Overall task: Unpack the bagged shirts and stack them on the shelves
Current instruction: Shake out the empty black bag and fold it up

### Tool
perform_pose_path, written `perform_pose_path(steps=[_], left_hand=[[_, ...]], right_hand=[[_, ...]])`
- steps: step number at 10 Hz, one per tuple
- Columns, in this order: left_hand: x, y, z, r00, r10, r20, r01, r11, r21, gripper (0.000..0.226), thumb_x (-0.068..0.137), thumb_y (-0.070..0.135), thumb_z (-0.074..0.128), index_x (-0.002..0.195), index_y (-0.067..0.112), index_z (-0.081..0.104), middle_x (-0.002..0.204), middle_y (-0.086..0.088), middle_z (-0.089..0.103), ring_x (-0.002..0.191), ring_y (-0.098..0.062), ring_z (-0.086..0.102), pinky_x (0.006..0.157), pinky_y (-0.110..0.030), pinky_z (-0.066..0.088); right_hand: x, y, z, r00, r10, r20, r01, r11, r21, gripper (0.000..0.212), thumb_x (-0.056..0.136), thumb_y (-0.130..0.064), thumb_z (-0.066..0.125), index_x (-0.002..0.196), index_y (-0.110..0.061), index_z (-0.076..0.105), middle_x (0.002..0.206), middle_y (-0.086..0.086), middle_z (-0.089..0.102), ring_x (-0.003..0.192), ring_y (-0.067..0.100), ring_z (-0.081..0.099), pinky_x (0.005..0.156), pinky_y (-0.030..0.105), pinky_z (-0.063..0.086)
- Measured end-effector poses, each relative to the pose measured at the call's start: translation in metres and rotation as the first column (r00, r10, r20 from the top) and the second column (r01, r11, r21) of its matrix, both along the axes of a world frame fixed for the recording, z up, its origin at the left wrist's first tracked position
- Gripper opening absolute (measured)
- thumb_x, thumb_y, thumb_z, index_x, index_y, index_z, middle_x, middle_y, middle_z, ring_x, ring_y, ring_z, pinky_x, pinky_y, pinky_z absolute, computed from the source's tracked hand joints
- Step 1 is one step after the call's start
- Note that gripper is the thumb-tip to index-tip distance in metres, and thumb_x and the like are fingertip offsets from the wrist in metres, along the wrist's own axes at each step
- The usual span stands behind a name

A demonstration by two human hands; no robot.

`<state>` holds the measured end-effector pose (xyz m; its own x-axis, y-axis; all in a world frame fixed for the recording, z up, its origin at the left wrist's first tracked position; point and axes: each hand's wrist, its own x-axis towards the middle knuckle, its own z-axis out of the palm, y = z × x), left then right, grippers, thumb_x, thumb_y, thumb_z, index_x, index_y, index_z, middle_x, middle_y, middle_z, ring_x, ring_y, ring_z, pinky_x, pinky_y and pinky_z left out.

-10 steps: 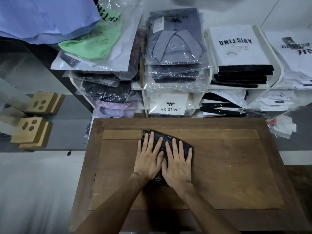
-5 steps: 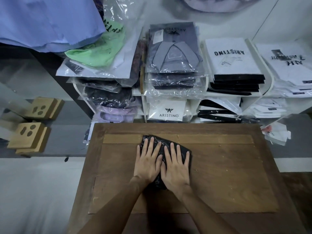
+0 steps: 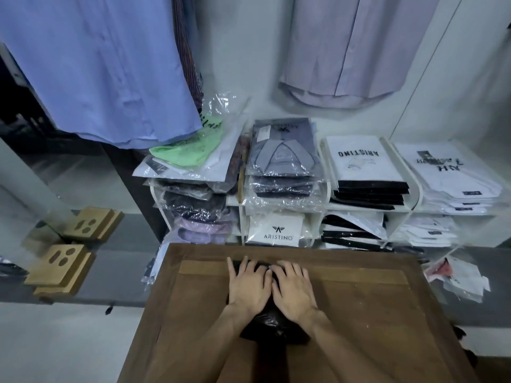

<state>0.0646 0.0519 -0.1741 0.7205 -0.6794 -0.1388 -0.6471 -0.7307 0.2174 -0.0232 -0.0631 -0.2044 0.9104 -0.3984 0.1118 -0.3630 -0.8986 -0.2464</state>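
Left hand (image 3: 249, 286) and right hand (image 3: 294, 288) lie side by side, fingers nearly straight, pressing flat on the dark bagged shirt (image 3: 272, 326) at the wooden table (image 3: 373, 313) centre; keep pressure even, then lift toward the shelves (image 3: 326, 207) at twelve o'clock.

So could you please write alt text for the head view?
Both hands, left hand and right hand, press flat on a dark bagged shirt on a wooden table; behind, white shelves hold stacked bagged shirts.
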Motion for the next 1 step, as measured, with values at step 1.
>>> perform_pose_path(steps=[1], left_hand=[[0.0030,-0.0101,0.0307,0.998,0.037,-0.049,-0.042,0.994,-0.101,0.057,0.103,0.048,0.016,0.123,0.030,0.066,0.134,0.005,0.062,0.135,-0.020,0.049,0.120,-0.045,0.022]], right_hand=[[0.0050,-0.0030,0.0298,0.999,-0.027,0.024,0.024,0.992,0.120,0.043,0.096,-0.040,0.032,0.122,-0.027,0.064,0.117,-0.008,0.063,0.107,0.018,0.058,0.095,0.037,0.046]])
